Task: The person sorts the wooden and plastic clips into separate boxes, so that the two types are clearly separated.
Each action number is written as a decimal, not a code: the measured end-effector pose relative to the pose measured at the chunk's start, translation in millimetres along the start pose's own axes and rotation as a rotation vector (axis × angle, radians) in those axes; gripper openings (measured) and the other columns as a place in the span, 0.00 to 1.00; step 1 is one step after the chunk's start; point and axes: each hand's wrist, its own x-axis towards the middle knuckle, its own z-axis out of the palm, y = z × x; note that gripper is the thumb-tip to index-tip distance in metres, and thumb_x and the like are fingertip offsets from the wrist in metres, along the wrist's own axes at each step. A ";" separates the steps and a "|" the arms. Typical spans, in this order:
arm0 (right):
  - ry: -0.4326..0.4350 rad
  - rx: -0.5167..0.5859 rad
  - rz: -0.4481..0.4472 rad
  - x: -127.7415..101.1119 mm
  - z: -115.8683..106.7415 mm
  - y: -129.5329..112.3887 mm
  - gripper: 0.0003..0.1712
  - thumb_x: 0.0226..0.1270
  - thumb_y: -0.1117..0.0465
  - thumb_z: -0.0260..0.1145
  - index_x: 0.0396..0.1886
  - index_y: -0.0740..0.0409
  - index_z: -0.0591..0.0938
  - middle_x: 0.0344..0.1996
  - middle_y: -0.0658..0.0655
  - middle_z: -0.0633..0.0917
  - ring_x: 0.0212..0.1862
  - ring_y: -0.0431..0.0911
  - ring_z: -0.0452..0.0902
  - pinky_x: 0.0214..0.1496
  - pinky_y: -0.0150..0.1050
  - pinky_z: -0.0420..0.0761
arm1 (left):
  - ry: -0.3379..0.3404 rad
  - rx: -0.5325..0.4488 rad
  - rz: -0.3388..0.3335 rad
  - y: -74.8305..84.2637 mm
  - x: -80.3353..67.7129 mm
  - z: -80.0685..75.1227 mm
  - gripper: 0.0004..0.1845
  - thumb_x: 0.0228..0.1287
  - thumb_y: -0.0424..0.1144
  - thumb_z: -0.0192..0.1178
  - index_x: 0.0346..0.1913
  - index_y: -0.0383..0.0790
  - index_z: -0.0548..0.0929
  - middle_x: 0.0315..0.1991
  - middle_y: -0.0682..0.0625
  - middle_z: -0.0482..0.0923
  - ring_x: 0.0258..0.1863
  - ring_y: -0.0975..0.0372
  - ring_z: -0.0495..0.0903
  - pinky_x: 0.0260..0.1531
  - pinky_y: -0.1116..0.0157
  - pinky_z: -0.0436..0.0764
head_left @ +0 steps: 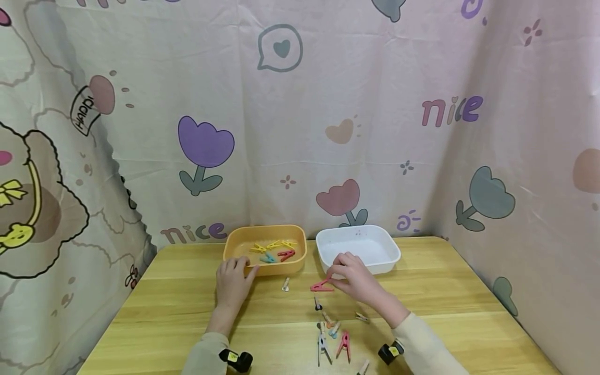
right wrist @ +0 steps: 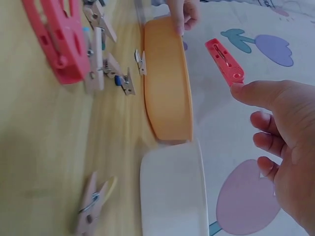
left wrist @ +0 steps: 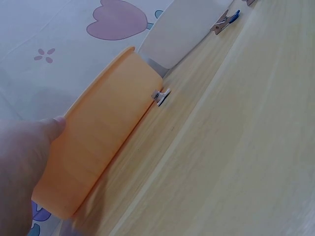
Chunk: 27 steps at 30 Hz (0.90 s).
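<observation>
My left hand point(head_left: 233, 284) holds the orange plastic basin point(head_left: 281, 270) at its front left corner, the thumb lying over the rim. Inside the basin are yellow clothespins point(head_left: 281, 244), a teal clothespin point(head_left: 267, 259) and a red clothespin point(head_left: 286, 254). In my right hand point(head_left: 357, 278) a pink clothespin point(head_left: 321, 286) is pinched by one end between thumb and fingers. It is raised in front of the white basin point(head_left: 384, 266), and the right wrist view shows the clothespin point(right wrist: 225, 61) sticking out past the thumb.
A small white clothespin point(head_left: 286, 284) lies just before the orange basin. Several more clothespins, including a larger pink one point(head_left: 344, 345) and a grey one point(head_left: 322, 346), are scattered towards the near edge. A wooden clothespin point(head_left: 361, 316) lies below my right hand. A printed curtain point(head_left: 290, 130) hangs behind the table.
</observation>
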 end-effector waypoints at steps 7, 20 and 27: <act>-0.043 0.003 0.022 20.1 3.2 1.6 0.05 0.54 0.60 0.76 0.30 0.47 0.86 0.30 0.47 0.78 0.37 0.40 0.68 0.40 0.36 0.66 | 0.025 0.008 0.016 -1.0 -0.4 1.2 0.16 0.58 0.50 0.69 0.37 0.42 0.79 0.33 0.45 0.76 0.39 0.48 0.74 0.48 0.51 0.69; -0.038 -0.030 -0.021 58.3 8.9 5.7 0.05 0.57 0.59 0.74 0.29 0.46 0.85 0.30 0.47 0.77 0.39 0.41 0.69 0.42 0.37 0.69 | 0.011 0.005 0.004 0.4 -0.8 1.0 0.16 0.57 0.49 0.70 0.36 0.42 0.79 0.34 0.45 0.77 0.39 0.49 0.74 0.47 0.52 0.69; -0.058 -0.030 -0.035 79.3 13.6 2.3 0.04 0.57 0.59 0.74 0.31 0.47 0.86 0.31 0.48 0.78 0.37 0.40 0.68 0.40 0.36 0.68 | 0.006 0.012 0.006 -1.1 -0.9 0.8 0.16 0.58 0.50 0.69 0.37 0.42 0.79 0.34 0.45 0.77 0.39 0.49 0.74 0.48 0.51 0.69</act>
